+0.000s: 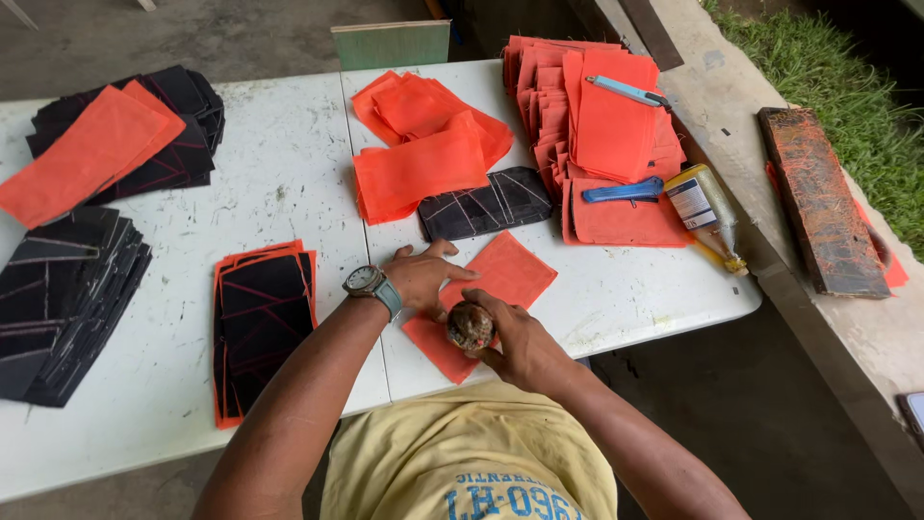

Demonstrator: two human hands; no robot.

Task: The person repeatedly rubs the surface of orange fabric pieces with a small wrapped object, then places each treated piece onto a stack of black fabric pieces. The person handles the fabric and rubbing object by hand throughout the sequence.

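While I leaned over the white folding table (289, 164), my left hand (423, 277) lay flat with its fingers spread apart, pinning down an orange rectangular fabric piece (505, 274) near the front edge. My right hand (515, 342) had its fingers clamped round a grubby round-headed brown dauber (470, 327), pressed onto that same piece. Just behind it sat a black fabric piece with chalk lines (486, 202), with a loose pile of orange fabric pieces (419, 144) beyond. Off to my right lay a plastic glue bottle (707, 212), and to my left a stack of black-on-orange panels (262, 323).
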